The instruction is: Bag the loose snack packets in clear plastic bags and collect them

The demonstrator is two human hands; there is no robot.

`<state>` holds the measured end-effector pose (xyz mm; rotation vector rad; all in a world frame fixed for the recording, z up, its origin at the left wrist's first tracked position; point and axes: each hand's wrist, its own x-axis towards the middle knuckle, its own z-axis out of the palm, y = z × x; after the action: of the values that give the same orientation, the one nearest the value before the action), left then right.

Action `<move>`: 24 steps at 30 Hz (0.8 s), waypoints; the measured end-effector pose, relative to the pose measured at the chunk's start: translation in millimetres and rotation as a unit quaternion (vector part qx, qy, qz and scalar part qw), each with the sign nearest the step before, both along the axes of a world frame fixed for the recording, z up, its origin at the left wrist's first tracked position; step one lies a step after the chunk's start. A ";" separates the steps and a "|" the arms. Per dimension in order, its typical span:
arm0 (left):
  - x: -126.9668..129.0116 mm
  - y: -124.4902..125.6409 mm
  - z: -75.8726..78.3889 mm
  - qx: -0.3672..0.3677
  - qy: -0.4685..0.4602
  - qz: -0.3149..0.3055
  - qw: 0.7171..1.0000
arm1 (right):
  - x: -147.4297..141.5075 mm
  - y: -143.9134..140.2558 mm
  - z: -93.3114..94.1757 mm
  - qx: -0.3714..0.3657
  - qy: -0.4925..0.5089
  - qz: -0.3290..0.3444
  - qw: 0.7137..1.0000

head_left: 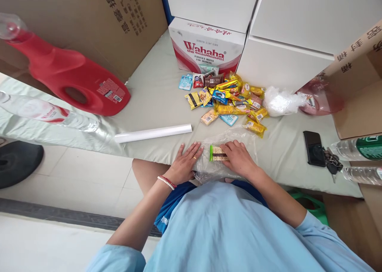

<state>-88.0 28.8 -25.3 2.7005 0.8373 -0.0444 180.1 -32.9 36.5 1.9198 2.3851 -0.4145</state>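
Note:
A clear plastic bag (205, 169) lies flat at the front edge of the cloth-covered surface. My left hand (185, 164) rests palm down on its left edge, fingers stretched out. On the bag lies a small snack packet (217, 153) with a green end and a dark middle band. My right hand (239, 157) has its curled fingers over the right part of this packet and hides that end. Beyond the bag is a pile of wrapped snacks (231, 99) in yellow, blue, brown and red.
A white tube (153, 133) lies left of my hands. Further left are a red jug (74, 79) and a water bottle (49, 113). A Wahaha carton (207, 45) stands behind the snacks. To the right are a white plastic bundle (280, 101), a phone (314, 148) and keys (332, 160).

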 end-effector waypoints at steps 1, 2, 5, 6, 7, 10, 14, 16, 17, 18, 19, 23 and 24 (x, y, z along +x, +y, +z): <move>0.3 -0.7 -0.3 0.003 -0.005 0.004 1.000 | -0.2 0.5 -2.1 -0.003 0.002 -0.002 1.000; 0.4 -1.6 -0.9 0.007 -0.011 0.008 1.000 | 0.2 1.1 -4.8 -0.007 0.005 -0.006 1.000; -1.5 -5.9 -2.8 0.012 -0.040 0.017 0.999 | 9.6 -0.4 -10.8 -0.012 0.058 -0.019 0.998; -3.0 -7.8 -3.3 0.012 -0.054 0.017 0.998 | 16.4 -3.1 -10.5 -0.007 0.097 -0.021 0.995; -4.8 -9.9 -3.6 0.011 -0.071 0.016 0.997 | 24.9 -7.2 -8.6 0.001 0.142 -0.021 0.990; -9.7 -16.2 -3.0 0.000 -0.130 0.018 0.991 | 53.3 -27.7 3.8 0.005 0.265 0.016 0.964; -8.8 -18.9 0.9 -0.026 -0.216 0.041 0.975 | 72.8 -60.1 12.6 -0.022 0.244 0.093 0.965; -5.3 -16.3 3.9 -0.045 -0.257 0.065 0.963 | 73.1 -70.0 8.1 -0.008 0.200 0.079 0.977; -3.2 -14.2 5.4 -0.058 -0.274 0.080 0.957 | 72.9 -72.2 4.9 0.004 0.189 0.064 0.980; -1.0 -11.8 6.9 -0.073 -0.288 0.094 0.950 | 73.0 -72.7 2.0 0.018 0.189 0.049 0.981; 1.3 -9.2 7.9 -0.089 -0.299 0.108 0.944 | 73.8 -71.6 -0.3 0.031 0.199 0.033 0.979; 12.1 1.6 5.9 -0.132 -0.322 0.175 0.921 | 83.3 -55.5 -3.2 0.051 0.287 -0.050 0.955; 15.1 4.3 3.7 -0.134 -0.323 0.199 0.916 | 86.1 -49.8 -4.5 0.044 0.305 -0.083 0.948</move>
<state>-72.8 33.2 -21.6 2.0288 1.0357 0.7249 266.2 -82.6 32.1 2.3071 2.6101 -1.0709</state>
